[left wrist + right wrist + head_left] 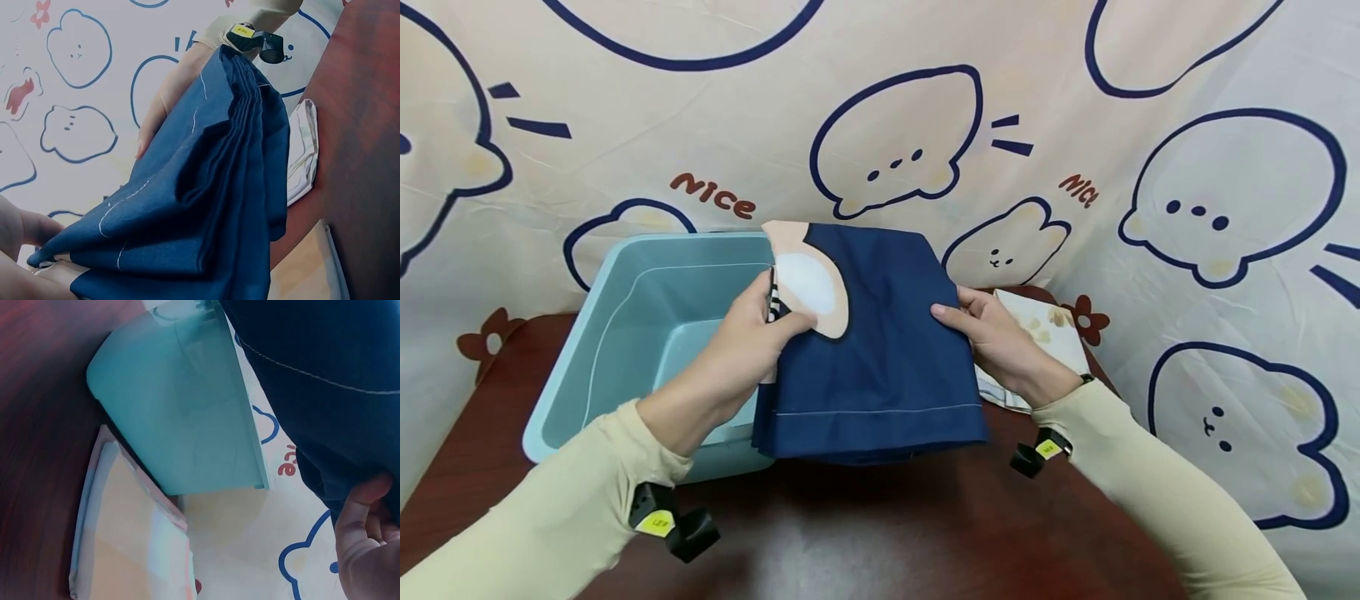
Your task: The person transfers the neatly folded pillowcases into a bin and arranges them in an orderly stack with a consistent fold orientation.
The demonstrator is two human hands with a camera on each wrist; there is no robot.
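Between both hands, above the table, hangs a folded navy cloth (887, 333) with a beige and white print at its upper left and a pale stitched line near its lower edge. Several stacked layers of the cloth (212, 187) show from the left wrist. My left hand (741, 354) pinches its left side, thumb on the front. On the opposite side, my right hand (1003, 337) grips the edge with the thumb in front, and the right wrist view shows curled fingers at the fabric. The cloth covers the right part of a light blue plastic bin (587, 333).
Behind the right hand, a folded white patterned cloth (1037, 321) lies on the dark red-brown table (865, 533). Folded pale fabric (125, 531) also lies beside the bin in the right wrist view. A curtain (760, 117) with cartoon outlines hangs behind the table.
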